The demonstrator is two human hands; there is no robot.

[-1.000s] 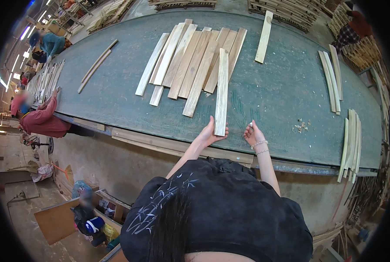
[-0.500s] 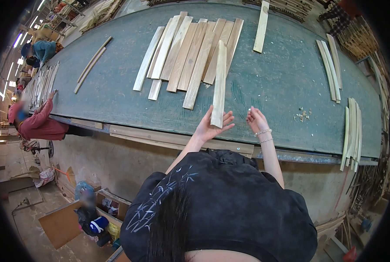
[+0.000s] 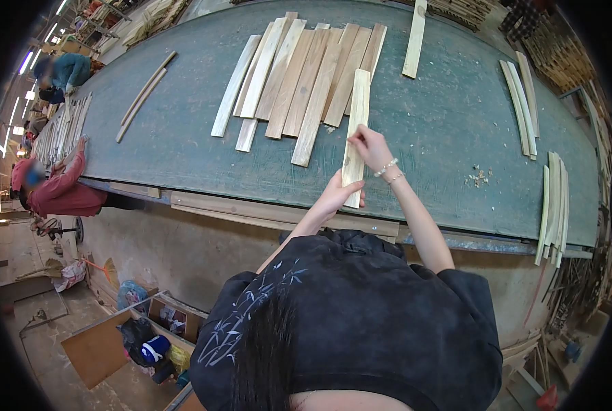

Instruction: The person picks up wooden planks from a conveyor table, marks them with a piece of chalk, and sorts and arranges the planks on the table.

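Observation:
My left hand (image 3: 336, 194) is closed around the near end of a pale wooden slat (image 3: 360, 99), thumb on top. The slat points away from me over the table's near side, its far end close to the spread of slats. My right hand (image 3: 372, 148), with a beaded bracelet at the wrist, is over the slat's middle. Its fingers are pinched together at the face of the wood; what they hold, if anything, is too small to make out. Ahead and to the left, several brown and pale slats (image 3: 299, 82) lie side by side on the green table (image 3: 443, 130).
One slat (image 3: 414, 41) lies at the far side. More slats (image 3: 518, 109) and a stack (image 3: 554, 205) are at the right, near wood shavings (image 3: 479, 177). Two thin strips (image 3: 144, 99) lie left. A co-worker in red (image 3: 59, 185) and another in teal (image 3: 72, 70) stand leftward.
My right hand has moved from beside the slat onto its middle. My left hand has gone from an open palm under the slat to a grip with the thumb over it.

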